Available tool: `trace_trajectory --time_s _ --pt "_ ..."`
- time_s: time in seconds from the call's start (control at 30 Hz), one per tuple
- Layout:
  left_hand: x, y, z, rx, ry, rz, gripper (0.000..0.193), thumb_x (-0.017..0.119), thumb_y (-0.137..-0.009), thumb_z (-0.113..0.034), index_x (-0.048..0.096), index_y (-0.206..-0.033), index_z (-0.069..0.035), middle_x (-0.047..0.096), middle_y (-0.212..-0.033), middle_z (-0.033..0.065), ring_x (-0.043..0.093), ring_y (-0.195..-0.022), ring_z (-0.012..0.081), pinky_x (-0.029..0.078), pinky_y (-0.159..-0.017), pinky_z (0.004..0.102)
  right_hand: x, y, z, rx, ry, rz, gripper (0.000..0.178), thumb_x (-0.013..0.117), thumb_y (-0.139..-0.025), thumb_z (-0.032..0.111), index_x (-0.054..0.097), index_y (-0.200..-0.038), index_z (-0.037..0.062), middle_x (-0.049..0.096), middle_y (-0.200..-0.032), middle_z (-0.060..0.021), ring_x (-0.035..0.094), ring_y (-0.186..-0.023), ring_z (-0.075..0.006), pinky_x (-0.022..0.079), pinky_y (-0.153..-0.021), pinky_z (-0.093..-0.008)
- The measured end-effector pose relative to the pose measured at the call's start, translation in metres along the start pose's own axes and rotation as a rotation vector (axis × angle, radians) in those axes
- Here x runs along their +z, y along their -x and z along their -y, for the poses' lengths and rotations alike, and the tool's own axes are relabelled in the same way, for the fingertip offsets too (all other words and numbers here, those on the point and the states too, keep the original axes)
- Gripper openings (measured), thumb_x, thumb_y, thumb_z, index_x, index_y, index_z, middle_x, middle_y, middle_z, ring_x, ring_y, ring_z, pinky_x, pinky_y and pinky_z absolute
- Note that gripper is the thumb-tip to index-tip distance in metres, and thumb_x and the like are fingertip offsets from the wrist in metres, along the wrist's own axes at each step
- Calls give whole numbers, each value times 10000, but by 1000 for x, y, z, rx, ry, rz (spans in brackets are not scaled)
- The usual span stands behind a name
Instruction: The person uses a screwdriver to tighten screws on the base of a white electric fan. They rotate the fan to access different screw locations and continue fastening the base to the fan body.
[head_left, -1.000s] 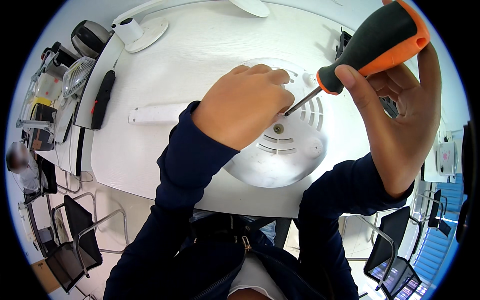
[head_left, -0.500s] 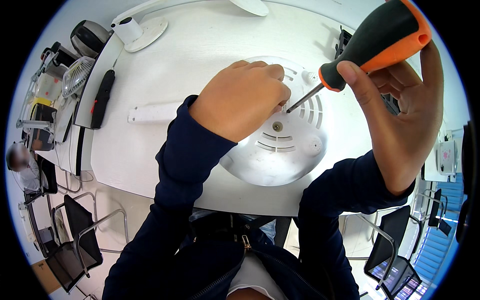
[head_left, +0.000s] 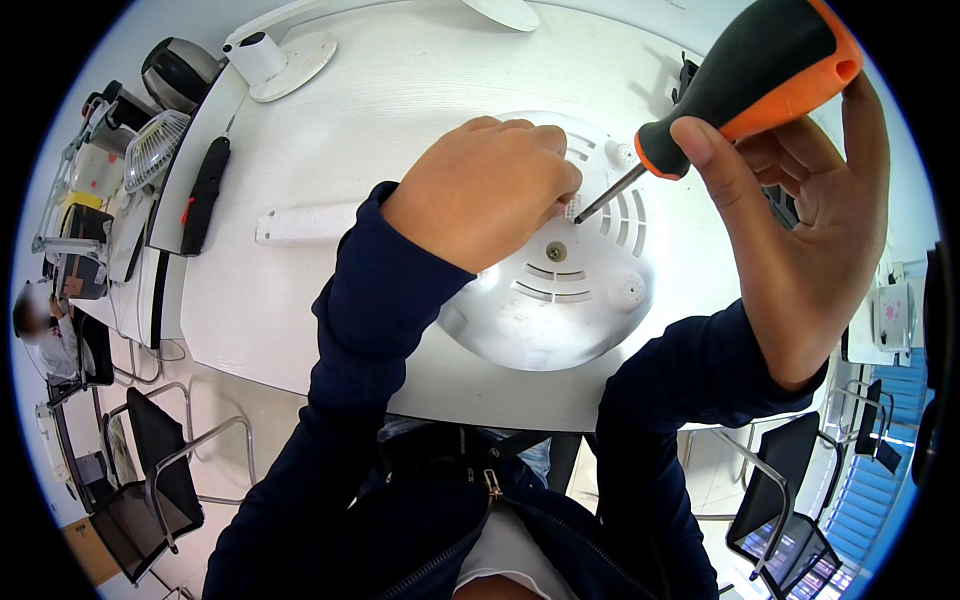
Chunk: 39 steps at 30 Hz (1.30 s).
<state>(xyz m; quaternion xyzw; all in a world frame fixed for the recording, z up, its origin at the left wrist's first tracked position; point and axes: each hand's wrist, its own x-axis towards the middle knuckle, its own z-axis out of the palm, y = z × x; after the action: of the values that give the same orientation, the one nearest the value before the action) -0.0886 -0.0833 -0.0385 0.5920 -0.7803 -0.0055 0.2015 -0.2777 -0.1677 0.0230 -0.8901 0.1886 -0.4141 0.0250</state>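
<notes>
White table [head_left: 330,150] carries a round base [head_left: 560,335]. Above it, the right hand [head_left: 790,245] clamps its fingers on a screwdriver [head_left: 755,75], whose slant could cause slipping; left hand's [head_left: 480,195] finger grip is unclear.

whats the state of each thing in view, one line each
Orange-and-black screwdriver: held, tilted, tip downward
Slotted white disc: lying flat, partly covered by a hand
Right grip: closed on the screwdriver's handle
Left grip: fingers curled, contents hidden
White bar: lying flat, right end hidden
Black-handled tool: lying on its side
White stand: upright
</notes>
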Motion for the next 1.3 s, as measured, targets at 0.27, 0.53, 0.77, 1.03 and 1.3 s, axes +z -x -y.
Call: trace_trajectory --time_s 0.27,0.53,0.77,1.03,1.3 --pt "4 -1 4 4 22 -31 81 635 -772 -118 623 -791 -40 592 -901 86 569 -835 281 447 -755 376 -2 0 4 1 76 -7 647 792 -701 249 469 -1215 27 680 -775 -123 677 -714 -216 521 -779 -374" --pt "3 -1 5 8 36 -25 93 611 -794 -138 633 -794 -47 581 -849 89 569 -807 276 448 -739 372 3 -1 5 15 22 18 685 804 -680 234 451 -1228 23 681 -773 -124 675 -690 -206 521 -759 -347" --pt "-4 0 8 -22 144 73 81 619 -788 -135 618 -809 -56 570 -865 100 555 -833 297 436 -745 386 6 -2 6 -9 -37 -5 672 808 -673 225 458 -1213 31 680 -777 -130 675 -688 -206 519 -735 -332" --pt "-9 4 8 -26 180 86 98 634 -766 -149 595 -790 -62 571 -877 90 553 -846 284 433 -752 383 7 -2 6 -2 -50 -3 682 810 -671 226 453 -1219 32 678 -779 -130 671 -683 -205 521 -738 -335" --pt "1 0 1 28 42 10 53 661 -726 -83 635 -764 -57 596 -935 72 559 -849 275 436 -778 380 4 -1 4 3 -51 -2 708 799 -689 228 424 -1247 8 680 -792 -140 674 -692 -211 519 -759 -349"
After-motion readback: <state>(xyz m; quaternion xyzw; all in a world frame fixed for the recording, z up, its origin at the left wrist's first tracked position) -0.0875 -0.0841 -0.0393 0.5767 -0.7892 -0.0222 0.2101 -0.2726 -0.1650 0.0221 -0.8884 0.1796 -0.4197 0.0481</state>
